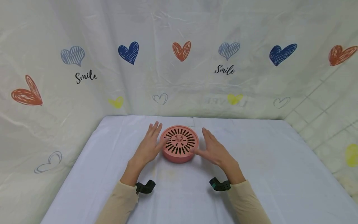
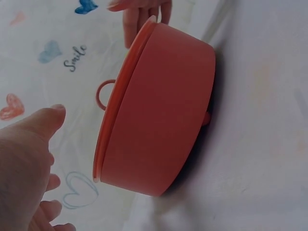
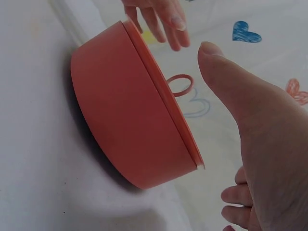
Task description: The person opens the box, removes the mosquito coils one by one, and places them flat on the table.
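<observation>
A round coral-pink mosquito coil holder (image 1: pixel 179 158) sits on the white-covered table, its slotted lid (image 1: pixel 179 150) in place. From the middle of the lid rises a small ring handle (image 3: pixel 182 85). My left hand (image 1: pixel 148 147) is at the left side of the holder, fingers straight and spread, the thumb overlapping the lid's edge in the head view. On the other side my right hand (image 1: pixel 214 151) mirrors it, fingers extended and thumb toward the rim. Both wrist views show a gap between thumb and lid. A small knob-like foot (image 2: pixel 207 118) shows beneath the holder.
White cloth (image 1: pixel 260 161) covers the table around the holder. Behind it hangs a pale curtain (image 1: pixel 195 28) printed with hearts and the word Smile. Each wrist wears a black band (image 1: pixel 146 187) with a device on it.
</observation>
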`<move>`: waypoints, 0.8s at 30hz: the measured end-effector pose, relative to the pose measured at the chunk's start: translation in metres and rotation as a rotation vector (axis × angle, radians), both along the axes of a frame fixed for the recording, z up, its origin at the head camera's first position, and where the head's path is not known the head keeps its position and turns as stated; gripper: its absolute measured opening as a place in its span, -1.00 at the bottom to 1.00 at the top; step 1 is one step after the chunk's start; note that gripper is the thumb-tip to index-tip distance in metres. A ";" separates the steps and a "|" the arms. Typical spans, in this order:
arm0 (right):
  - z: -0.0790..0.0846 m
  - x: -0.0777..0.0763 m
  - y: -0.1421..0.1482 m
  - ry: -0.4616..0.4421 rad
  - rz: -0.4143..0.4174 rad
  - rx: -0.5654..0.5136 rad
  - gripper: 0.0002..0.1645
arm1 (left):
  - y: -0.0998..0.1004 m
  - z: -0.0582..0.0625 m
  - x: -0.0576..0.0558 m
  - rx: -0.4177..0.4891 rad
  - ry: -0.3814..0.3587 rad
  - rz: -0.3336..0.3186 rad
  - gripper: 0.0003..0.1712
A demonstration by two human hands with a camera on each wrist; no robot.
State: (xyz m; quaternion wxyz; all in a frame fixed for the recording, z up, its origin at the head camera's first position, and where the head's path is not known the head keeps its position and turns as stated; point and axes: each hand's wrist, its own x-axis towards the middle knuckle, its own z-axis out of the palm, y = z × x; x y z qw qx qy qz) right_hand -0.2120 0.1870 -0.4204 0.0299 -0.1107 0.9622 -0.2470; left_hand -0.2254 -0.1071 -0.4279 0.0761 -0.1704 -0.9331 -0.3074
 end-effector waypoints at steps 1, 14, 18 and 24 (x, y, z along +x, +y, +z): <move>-0.001 0.000 0.000 -0.002 0.005 0.010 0.41 | 0.001 0.000 0.000 0.000 0.001 -0.003 -0.13; -0.011 -0.004 0.003 -0.030 0.053 -0.026 0.46 | 0.013 0.000 0.003 -0.010 0.012 -0.034 -0.20; -0.015 -0.005 0.000 -0.040 0.050 -0.039 0.50 | 0.015 0.000 0.005 -0.009 0.000 -0.037 -0.22; -0.020 -0.005 -0.002 -0.044 0.049 -0.072 0.51 | 0.016 -0.002 0.005 -0.032 -0.028 -0.030 -0.24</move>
